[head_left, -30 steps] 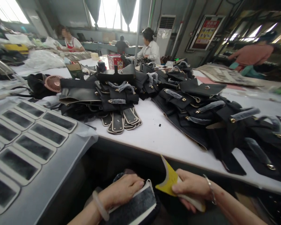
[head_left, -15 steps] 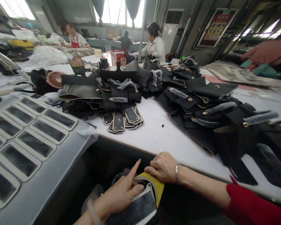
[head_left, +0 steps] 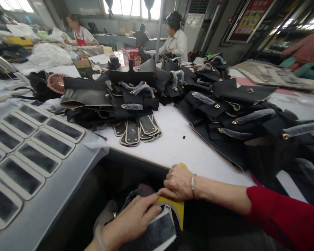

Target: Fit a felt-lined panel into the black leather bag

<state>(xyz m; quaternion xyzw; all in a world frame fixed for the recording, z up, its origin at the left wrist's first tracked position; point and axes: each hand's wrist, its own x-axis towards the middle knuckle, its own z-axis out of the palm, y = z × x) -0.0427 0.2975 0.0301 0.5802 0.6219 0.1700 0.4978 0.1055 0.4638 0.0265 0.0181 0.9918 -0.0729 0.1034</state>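
Table (head_left: 170,139) — yellow piece (head_left: 179,207) in right hand (head_left: 178,183).

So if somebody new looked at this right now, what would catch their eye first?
Probably the bright yellow piece in the right hand, low in the middle, with the red sleeve at lower right. Next, the black bags with plastic-wrapped handles heaped on the white table, and the rows of pale-edged dark panels at the left.

the far window (head_left: 122,8) glares white; deep shadow sits below the table (head_left: 170,129).
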